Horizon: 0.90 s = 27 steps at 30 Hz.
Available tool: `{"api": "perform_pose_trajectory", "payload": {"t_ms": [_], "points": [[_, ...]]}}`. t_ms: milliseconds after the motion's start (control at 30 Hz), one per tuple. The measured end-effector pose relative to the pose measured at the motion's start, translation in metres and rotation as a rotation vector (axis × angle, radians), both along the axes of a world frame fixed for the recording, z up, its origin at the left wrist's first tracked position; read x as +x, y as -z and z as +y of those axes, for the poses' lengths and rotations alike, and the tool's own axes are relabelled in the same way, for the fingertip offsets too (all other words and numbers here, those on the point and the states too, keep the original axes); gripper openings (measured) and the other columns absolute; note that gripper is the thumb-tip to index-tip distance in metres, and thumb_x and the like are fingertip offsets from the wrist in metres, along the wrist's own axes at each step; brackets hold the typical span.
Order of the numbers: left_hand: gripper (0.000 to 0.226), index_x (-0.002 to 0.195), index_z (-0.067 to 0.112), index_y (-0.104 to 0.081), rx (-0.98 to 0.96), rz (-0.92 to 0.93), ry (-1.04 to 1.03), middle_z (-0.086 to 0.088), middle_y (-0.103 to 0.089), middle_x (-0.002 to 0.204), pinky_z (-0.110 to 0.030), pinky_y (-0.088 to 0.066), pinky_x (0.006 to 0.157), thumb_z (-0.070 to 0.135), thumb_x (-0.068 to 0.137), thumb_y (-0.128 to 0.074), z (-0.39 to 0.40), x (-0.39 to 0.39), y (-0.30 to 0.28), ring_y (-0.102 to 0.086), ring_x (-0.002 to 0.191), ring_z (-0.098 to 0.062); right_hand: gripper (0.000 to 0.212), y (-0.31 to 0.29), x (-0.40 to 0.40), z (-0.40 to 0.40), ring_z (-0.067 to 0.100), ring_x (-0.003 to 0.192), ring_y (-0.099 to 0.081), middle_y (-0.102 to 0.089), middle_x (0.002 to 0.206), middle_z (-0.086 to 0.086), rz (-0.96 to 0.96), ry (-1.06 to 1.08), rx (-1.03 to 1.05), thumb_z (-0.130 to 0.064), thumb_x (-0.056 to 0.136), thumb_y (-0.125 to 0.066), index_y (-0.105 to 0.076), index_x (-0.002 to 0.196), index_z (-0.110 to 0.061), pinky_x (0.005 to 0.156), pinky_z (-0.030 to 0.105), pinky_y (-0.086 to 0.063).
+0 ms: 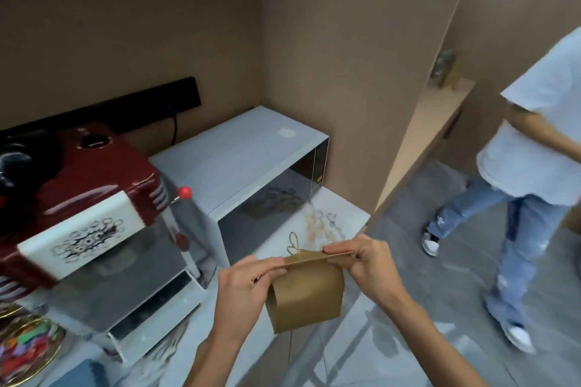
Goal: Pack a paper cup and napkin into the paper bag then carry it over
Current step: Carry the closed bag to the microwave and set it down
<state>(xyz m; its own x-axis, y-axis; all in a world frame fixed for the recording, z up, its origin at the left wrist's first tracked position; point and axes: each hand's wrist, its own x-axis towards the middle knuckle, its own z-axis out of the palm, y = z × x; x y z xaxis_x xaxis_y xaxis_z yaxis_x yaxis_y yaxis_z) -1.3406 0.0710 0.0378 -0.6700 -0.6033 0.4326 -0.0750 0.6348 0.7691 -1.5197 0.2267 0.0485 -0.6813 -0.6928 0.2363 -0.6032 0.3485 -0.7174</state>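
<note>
A small brown paper bag (306, 295) hangs in the air in front of me, above the counter's edge. Its top is pressed flat and its thin looped handles stick up behind the top edge. My left hand (243, 289) pinches the left end of the bag's top. At the right end, my right hand (366, 267) pinches the same edge. No paper cup or napkin is visible; whatever is inside the bag is hidden.
A red and white popcorn machine (94, 229) stands at the left on the pale counter (342, 217). A white glass-fronted box (251, 166) sits behind the bag. A person in a white shirt and jeans (528, 185) walks at the right. Gold plates (28, 345) lie bottom left.
</note>
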Motion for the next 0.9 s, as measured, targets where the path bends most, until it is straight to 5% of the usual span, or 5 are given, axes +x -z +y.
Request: {"api": "perform_pose_trajectory", "payload": {"t_ms": [100,400,600,733,900], "points": [[0.023,0.085,0.025,-0.081,-0.103,-0.067,-0.028,0.045,-0.063,0.083,-0.002,-0.045,0.076,0.008,0.071,-0.084,-0.008,-0.033,0.013,-0.062,0.079,0.012,0.022,0.009,-0.042,-0.018,-0.003,0.081,-0.068,-0.064,0.075,-0.029,0.026,-0.046,0.077,-0.02,0.071,-0.085,-0.08,0.087,-0.035,0.081,0.021,-0.057],[0.044,0.085,0.017,-0.081,-0.231,-0.263,-0.19,0.009,-0.078,0.084,-0.015,-0.053,0.067,-0.008,0.051,-0.092,-0.061,-0.124,0.089,-0.066,0.07,-0.003,0.039,0.062,-0.149,-0.107,0.0,0.085,-0.066,-0.075,0.091,-0.017,0.164,-0.201,0.251,-0.003,0.07,-0.076,-0.079,0.091,-0.035,0.08,0.018,-0.055],[0.028,0.072,0.018,-0.079,-0.281,-0.382,-0.284,0.009,-0.076,0.071,-0.021,-0.052,0.041,0.01,0.067,-0.053,-0.078,-0.167,0.124,-0.066,0.056,-0.011,0.046,0.101,-0.196,-0.151,-0.001,0.077,-0.066,-0.073,0.082,-0.016,0.23,-0.386,0.314,0.01,0.05,-0.075,-0.081,0.079,-0.027,0.07,0.01,-0.052],[0.04,0.071,0.02,-0.077,-0.252,-0.563,-0.281,0.011,-0.075,0.072,-0.019,-0.047,0.036,-0.003,0.04,-0.086,-0.075,-0.181,0.142,-0.063,0.052,-0.013,0.043,0.128,-0.213,-0.164,0.005,0.081,-0.066,-0.071,0.084,-0.014,0.28,-0.504,0.381,0.006,0.048,-0.071,-0.076,0.076,-0.025,0.067,0.019,-0.056],[0.062,0.08,0.023,-0.079,-0.168,-0.712,-0.356,0.013,-0.076,0.084,-0.017,-0.049,0.043,0.003,0.022,-0.089,-0.062,-0.197,0.155,-0.066,0.068,-0.008,0.043,0.14,-0.224,-0.166,0.009,0.081,-0.06,-0.065,0.074,-0.016,0.414,-0.662,0.41,-0.009,0.043,-0.081,-0.07,0.08,-0.028,0.064,0.022,-0.053]]}}
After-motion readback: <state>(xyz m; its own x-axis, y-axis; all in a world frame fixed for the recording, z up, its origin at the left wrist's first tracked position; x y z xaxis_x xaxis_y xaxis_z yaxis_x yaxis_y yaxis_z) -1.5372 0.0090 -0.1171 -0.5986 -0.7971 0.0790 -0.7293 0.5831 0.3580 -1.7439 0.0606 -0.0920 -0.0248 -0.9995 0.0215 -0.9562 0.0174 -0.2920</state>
